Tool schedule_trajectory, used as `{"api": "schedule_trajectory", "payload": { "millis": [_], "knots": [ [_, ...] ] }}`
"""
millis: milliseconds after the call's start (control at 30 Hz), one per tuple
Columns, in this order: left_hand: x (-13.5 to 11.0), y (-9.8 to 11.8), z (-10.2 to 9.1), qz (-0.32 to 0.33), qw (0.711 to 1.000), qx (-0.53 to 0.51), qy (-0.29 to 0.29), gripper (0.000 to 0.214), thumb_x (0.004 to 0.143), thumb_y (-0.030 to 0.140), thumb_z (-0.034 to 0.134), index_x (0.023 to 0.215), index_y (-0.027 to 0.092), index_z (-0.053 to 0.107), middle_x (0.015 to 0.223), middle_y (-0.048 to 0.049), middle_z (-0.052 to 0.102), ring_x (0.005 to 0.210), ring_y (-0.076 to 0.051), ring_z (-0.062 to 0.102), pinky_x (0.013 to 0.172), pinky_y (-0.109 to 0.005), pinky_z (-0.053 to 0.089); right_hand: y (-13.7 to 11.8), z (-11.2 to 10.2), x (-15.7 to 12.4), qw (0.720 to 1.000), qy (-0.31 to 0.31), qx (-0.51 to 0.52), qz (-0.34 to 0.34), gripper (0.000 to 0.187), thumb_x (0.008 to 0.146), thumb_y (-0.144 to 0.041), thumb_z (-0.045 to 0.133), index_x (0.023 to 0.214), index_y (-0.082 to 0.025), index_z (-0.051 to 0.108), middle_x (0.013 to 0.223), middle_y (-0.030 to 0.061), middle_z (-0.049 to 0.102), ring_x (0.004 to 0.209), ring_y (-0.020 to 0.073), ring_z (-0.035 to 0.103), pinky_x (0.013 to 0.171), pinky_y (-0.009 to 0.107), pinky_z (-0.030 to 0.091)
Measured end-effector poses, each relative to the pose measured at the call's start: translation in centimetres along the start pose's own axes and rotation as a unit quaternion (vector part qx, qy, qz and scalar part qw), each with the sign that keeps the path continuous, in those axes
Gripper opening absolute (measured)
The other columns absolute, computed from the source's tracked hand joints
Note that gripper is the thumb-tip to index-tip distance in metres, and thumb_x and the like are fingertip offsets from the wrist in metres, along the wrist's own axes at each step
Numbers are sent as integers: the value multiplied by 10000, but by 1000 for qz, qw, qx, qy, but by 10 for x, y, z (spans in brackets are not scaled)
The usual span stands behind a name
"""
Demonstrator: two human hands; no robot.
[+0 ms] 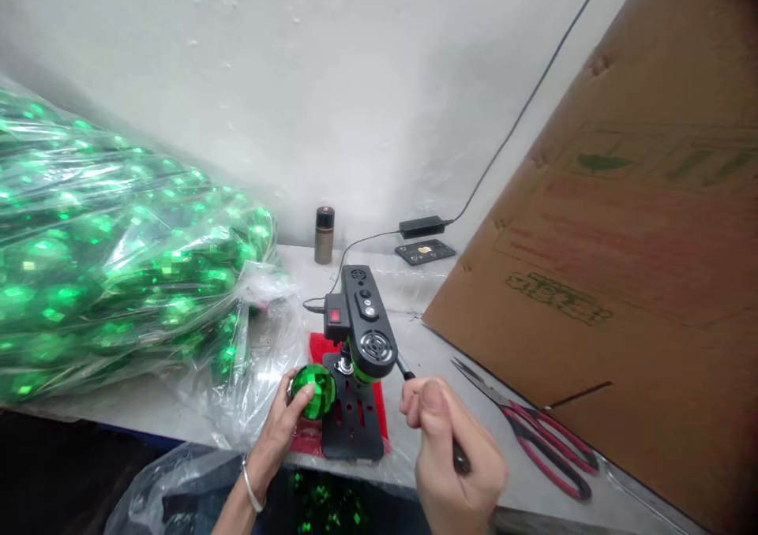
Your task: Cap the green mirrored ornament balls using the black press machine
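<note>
Our left hand [277, 418] is half curled around a shiny green ball [318, 395], thumb across its near face and fingers behind it. The ball sits just left of the small black machine [368, 314], at the left edge of its slotted base plate [353, 434]; we cannot tell whether it touches the plate. Our right hand [455, 452] is closed in a fist around the lever [406, 366] that sticks out from the machine's right side, with the dark end of the grip poking out below the palm. Under the round front of the machine we see a strip of green, too hidden to make out. The plate rests on a red sheet [380, 413] on the white table [414, 472]. To our left lies a big clear bag [130, 274] full of shiny green balls. Behind the machine stand a small bottle [324, 239] and, to its right, a phone [425, 252] with a black power adapter [422, 226] just beyond it. On our right, scissors [553, 447] lie beside a large cardboard box [621, 243].
</note>
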State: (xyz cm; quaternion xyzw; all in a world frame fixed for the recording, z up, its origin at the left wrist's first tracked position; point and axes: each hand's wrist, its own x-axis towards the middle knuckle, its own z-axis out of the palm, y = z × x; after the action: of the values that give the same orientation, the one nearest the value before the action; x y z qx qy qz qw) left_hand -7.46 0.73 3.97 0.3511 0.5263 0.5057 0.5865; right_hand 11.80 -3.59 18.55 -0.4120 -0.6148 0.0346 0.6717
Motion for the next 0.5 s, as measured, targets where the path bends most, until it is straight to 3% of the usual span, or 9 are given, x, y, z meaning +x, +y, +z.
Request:
{"api": "schedule_trajectory", "payload": {
  "millis": [200, 300, 500],
  "knots": [
    [-3, -5, 17, 75, 967, 231, -76, 749, 753, 529, 828, 1411, 210, 665, 1381, -146, 794, 1289, -376, 741, 1165, -533, 556, 0, -3, -4, 1000, -5, 6, 5, 321, 1063, -37, 501, 805, -229, 501, 689, -37, 558, 599, 90, 576, 591, 208, 464],
    [-5, -7, 27, 124, 941, 306, -73, 743, 715, 428, 854, 1410, 227, 689, 1420, -148, 782, 1337, -392, 723, 1200, -562, 540, 0, -3, -5, 1000, -6, 5, 6, 312, 1058, -36, 504, 812, -229, 501, 703, -33, 572, 611, 91, 590, 597, 208, 475],
    [-8, -7, 40, 178, 894, 407, -50, 736, 687, 353, 876, 1393, 217, 720, 1273, -151, 816, 1238, -409, 766, 1107, -573, 616, 1, -2, -6, 1000, -4, 1, -6, 307, 1062, -39, 502, 822, -230, 490, 705, -39, 568, 617, 82, 593, 594, 197, 476]
  ]
}}
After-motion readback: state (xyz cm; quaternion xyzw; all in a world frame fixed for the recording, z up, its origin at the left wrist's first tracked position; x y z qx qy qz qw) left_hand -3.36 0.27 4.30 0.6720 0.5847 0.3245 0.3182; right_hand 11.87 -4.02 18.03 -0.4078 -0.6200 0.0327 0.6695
